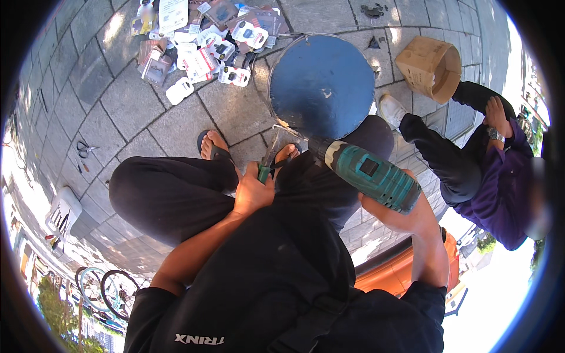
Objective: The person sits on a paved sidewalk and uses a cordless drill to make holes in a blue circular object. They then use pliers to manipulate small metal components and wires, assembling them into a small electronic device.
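The right hand (395, 221) grasps the green drill (371, 175) from behind and below, the handle itself hidden, apparently to bring its nose beside the near rim of the round blue-topped stand (322, 85). The left hand (253, 193) clenches a green-handled tool (263, 173) angled toward that rim. The stand sits just ahead of 2 sandalled feet (216, 141), seemingly for easy reach.

Room here for the left hand (253, 193) over paving (126, 109), between packs (200, 63) and scissors (88, 149); forward-right, the disc (322, 87) blocks, drill (374, 176) against its near side!
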`<move>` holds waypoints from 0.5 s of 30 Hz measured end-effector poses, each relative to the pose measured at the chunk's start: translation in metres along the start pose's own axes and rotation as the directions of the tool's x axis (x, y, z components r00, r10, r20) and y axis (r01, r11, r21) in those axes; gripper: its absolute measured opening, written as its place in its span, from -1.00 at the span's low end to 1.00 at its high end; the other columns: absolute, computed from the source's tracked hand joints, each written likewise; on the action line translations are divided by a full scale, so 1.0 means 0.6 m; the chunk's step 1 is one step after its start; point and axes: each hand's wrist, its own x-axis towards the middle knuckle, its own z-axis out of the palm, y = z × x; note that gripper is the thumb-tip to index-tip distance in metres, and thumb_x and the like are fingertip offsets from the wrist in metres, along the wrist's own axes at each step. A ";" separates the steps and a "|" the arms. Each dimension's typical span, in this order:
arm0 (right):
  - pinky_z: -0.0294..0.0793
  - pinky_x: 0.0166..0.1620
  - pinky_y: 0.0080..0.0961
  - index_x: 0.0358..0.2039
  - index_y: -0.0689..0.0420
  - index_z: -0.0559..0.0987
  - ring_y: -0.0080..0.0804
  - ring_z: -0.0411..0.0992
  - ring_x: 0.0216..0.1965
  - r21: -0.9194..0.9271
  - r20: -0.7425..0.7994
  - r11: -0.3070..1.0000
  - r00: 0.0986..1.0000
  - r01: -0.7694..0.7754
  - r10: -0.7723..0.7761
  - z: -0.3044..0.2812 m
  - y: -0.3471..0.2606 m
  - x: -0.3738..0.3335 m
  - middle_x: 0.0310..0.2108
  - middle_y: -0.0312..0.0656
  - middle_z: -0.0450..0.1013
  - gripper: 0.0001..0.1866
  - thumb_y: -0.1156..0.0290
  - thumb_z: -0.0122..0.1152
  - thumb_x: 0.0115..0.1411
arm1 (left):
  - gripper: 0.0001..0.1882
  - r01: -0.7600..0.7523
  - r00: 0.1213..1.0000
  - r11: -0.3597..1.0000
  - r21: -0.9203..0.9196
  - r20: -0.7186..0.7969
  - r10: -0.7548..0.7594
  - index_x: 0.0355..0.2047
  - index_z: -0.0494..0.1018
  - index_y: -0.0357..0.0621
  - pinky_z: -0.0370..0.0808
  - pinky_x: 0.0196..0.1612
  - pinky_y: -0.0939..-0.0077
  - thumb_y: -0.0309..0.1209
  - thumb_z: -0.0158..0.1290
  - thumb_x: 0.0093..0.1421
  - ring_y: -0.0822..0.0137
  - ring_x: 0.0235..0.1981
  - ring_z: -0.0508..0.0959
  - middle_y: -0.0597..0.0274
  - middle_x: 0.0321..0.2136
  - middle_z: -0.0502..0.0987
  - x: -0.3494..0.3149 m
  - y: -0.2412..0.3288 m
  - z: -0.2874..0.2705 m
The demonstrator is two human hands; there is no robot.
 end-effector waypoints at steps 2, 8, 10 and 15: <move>0.54 -0.25 -0.40 -0.17 0.22 0.67 -0.37 0.59 -0.39 -0.072 -0.023 0.995 0.997 0.072 -0.074 -0.009 -0.002 0.002 -0.40 -0.18 0.64 -0.70 0.53 0.52 0.07 | -0.68 -0.005 1.000 1.000 -0.006 -0.015 0.005 -0.08 0.40 -0.22 0.56 -0.09 -0.13 -0.29 0.18 0.29 -0.43 -0.14 0.64 -0.35 -0.29 0.62 -0.001 0.004 -0.003; 0.48 -0.31 -0.19 -0.24 0.21 0.61 0.16 0.56 -0.35 -0.422 0.114 0.879 0.975 0.221 -0.190 -0.041 -0.104 0.051 -0.40 -0.01 0.56 -0.65 0.41 0.53 -0.02 | -0.71 -0.027 0.999 1.000 -0.009 -0.041 0.027 -0.13 0.40 -0.22 0.57 -0.14 -0.08 -0.32 0.19 0.27 -0.44 -0.16 0.63 -0.34 -0.34 0.60 0.003 0.001 0.000; 0.50 -0.24 -0.07 -0.16 0.19 0.61 0.24 0.55 -0.25 -0.484 0.251 0.854 0.965 0.193 -0.076 -0.047 -0.136 0.070 -0.30 0.06 0.58 -0.56 0.32 0.55 -0.04 | -0.71 -0.023 0.998 1.000 -0.011 -0.051 0.023 -0.13 0.40 -0.22 0.57 -0.15 -0.10 -0.33 0.19 0.27 -0.46 -0.17 0.62 -0.34 -0.36 0.60 0.001 0.000 0.000; 0.47 -0.25 -0.03 -0.24 0.20 0.57 0.24 0.54 -0.24 -0.518 0.264 0.829 0.961 0.212 -0.080 -0.046 -0.156 0.078 -0.36 0.06 0.54 -0.62 0.29 0.49 0.00 | -0.72 -0.037 0.998 0.999 -0.027 -0.052 0.035 -0.13 0.40 -0.21 0.57 -0.15 -0.12 -0.34 0.18 0.26 -0.47 -0.18 0.63 -0.35 -0.39 0.59 0.000 0.007 -0.006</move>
